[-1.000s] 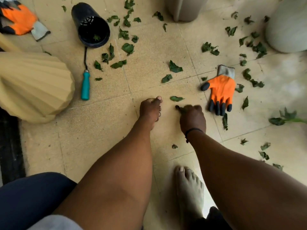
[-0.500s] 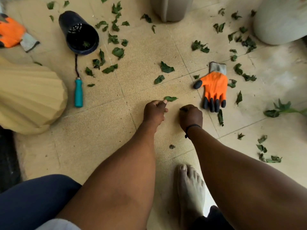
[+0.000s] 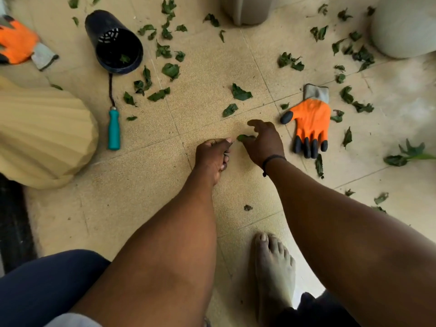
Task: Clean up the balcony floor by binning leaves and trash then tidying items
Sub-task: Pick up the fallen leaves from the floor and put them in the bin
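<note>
A half-second before, the leaf (image 3: 244,137) lay at the tip of the left hand (image 3: 213,156); here it sat between the two hands, under the right hand (image 3: 264,142), whose fingers had spread apart over it. The left hand was curled, possibly around earlier pickings; I could not tell. So binning had barely started. Near to far: one scrap (image 3: 247,207) at 6 o'clock of the hands, one glove (image 3: 310,119) at 2, one teal handle (image 3: 114,129) at 9, one black pot (image 3: 115,43) at 11, a second glove (image 3: 18,44) at 10, some forty loose leaves on the floor (image 3: 141,185).
</note>
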